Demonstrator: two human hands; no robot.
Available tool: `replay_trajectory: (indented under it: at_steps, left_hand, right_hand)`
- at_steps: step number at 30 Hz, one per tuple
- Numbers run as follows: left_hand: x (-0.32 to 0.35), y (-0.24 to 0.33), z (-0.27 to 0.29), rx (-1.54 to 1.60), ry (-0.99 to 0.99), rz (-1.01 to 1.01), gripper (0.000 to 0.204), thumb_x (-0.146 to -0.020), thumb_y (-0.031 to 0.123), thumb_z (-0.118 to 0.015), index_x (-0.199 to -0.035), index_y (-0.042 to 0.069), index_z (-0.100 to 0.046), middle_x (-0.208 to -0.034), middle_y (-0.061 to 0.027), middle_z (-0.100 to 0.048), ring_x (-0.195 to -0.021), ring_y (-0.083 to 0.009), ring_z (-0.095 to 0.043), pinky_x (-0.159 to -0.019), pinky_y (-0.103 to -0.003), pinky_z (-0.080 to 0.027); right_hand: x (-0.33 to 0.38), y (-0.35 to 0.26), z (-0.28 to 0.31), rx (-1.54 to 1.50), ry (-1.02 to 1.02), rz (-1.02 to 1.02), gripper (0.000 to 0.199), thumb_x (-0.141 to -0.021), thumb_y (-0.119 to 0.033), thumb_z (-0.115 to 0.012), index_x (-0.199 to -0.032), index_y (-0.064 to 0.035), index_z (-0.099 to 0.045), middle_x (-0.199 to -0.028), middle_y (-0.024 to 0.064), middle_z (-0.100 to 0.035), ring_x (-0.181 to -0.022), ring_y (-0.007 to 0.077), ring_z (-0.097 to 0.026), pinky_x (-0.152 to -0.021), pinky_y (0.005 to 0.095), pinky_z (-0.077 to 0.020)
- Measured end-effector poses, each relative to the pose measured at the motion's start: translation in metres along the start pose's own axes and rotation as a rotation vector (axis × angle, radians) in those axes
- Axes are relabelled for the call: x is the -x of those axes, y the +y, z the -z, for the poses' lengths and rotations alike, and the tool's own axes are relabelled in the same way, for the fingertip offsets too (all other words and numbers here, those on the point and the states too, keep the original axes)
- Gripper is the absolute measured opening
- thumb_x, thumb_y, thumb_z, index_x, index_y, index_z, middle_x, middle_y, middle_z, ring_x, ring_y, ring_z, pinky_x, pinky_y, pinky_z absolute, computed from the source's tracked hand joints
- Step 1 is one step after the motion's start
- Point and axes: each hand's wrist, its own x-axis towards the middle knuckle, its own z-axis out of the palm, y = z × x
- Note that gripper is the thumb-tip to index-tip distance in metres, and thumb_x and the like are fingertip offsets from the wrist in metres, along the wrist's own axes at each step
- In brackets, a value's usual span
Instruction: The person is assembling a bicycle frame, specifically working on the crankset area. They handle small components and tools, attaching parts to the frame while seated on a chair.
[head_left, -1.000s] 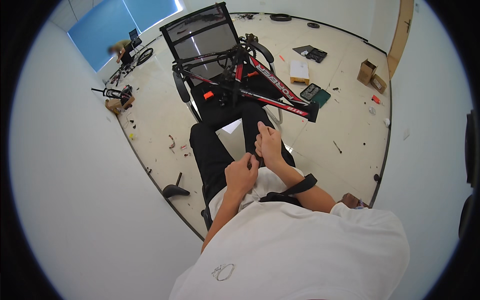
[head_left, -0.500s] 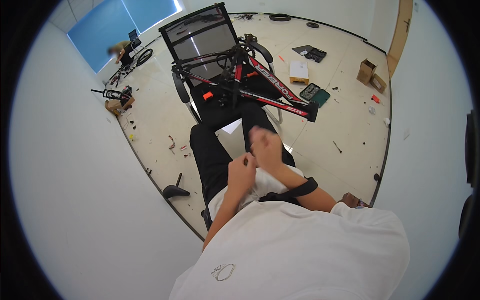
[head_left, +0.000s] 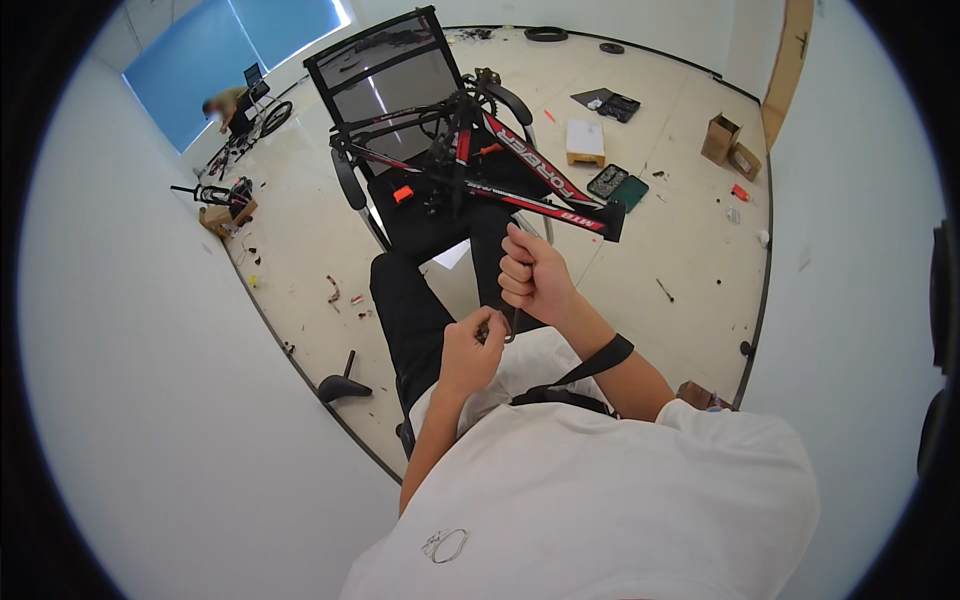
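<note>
Above my lap, my right hand (head_left: 537, 275) is closed in a fist round the long arm of a dark, thin hex key (head_left: 515, 326). Its bent lower end reaches my left hand (head_left: 470, 352). The fingers of my left hand pinch a small dark metal part (head_left: 483, 331), mostly hidden by the thumb and fingers, so I cannot tell its kind. In front of my knees, a black and red bicycle frame (head_left: 540, 207) with its crank lies across a black mesh-backed chair (head_left: 402, 228). An orange object (head_left: 403, 194) rests on the seat beside the frame.
A bicycle saddle (head_left: 343, 388) lies on the floor at left; a fork (head_left: 222, 193) stands by a box further back. Tool cases (head_left: 608, 181) and cardboard boxes (head_left: 718, 138) are at right. Another person (head_left: 232, 108) bends beside a wheel at far left. White walls flank me.
My right hand has risen a little and is no longer blurred, and the hex key now shows below it. My left hand has shifted slightly left. The view has moved slightly.
</note>
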Motion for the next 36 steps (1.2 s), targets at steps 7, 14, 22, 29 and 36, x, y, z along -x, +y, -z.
replay_trajectory:
  at_steps: [7, 14, 22, 29, 36]
  left_hand:
    - [-0.001, 0.003, 0.013, 0.439, -0.125, 0.349, 0.027, -0.093, 0.019, -0.051, -0.075, 0.0, -0.057, -0.051, -0.0025, -0.048, -0.039, -0.0075, -0.04, -0.037, -0.024, -0.031]
    - [-0.001, -0.002, 0.034, 1.228, -0.08, 0.391, 0.02, -0.094, 0.023, -0.048, -0.098, 0.005, -0.054, -0.059, -0.0027, -0.046, -0.039, -0.0106, -0.034, -0.036, -0.023, -0.029]
    - [-0.005, -0.012, 0.023, 1.178, -0.057, 0.494, 0.025, -0.101, 0.033, -0.046, -0.1, 0.011, -0.056, -0.067, 0.0016, -0.045, -0.046, -0.0092, -0.037, -0.038, -0.022, -0.029]
    - [-0.007, -0.011, 0.029, 1.005, -0.108, 0.509, 0.02, -0.1, 0.029, -0.047, -0.096, 0.01, -0.053, -0.066, 0.0028, -0.046, -0.047, -0.0083, -0.039, -0.038, -0.022, -0.03]
    - [-0.004, -0.001, 0.04, 1.04, -0.343, 0.465, 0.026, -0.1, 0.032, -0.045, -0.098, 0.007, -0.053, -0.066, 0.0003, -0.047, -0.045, -0.0074, -0.038, -0.039, -0.021, -0.029]
  right_hand:
    - [-0.002, 0.006, -0.006, 1.453, 0.122, 0.871, 0.027, -0.094, -0.025, -0.054, -0.077, -0.004, -0.055, -0.088, 0.0094, -0.057, -0.084, 0.0252, -0.057, -0.074, 0.0364, -0.0436]
    - [0.008, 0.005, -0.023, 1.904, -0.228, 1.023, 0.045, -0.081, -0.043, -0.068, -0.091, -0.0015, -0.055, -0.112, 0.016, -0.054, -0.116, 0.0345, -0.048, -0.1, 0.0483, -0.033]
    - [-0.003, 0.026, 0.016, 2.079, -0.052, 0.999, 0.045, -0.078, -0.049, -0.066, -0.09, -0.0063, -0.058, -0.084, 0.0062, -0.054, -0.089, 0.0243, -0.054, -0.1, 0.0442, -0.032]
    - [-0.01, 0.03, 0.03, 1.871, -0.149, 0.935, 0.042, -0.075, -0.044, -0.072, -0.075, -0.0053, -0.055, -0.07, 0.0061, -0.05, -0.075, 0.0256, -0.05, -0.075, 0.0374, -0.0396]
    - [0.008, 0.014, -0.005, 1.837, -0.203, 1.137, 0.042, -0.065, -0.033, -0.079, -0.053, -0.0101, -0.045, -0.052, 0.0022, -0.041, -0.053, 0.0216, -0.044, -0.053, 0.0327, -0.0351]
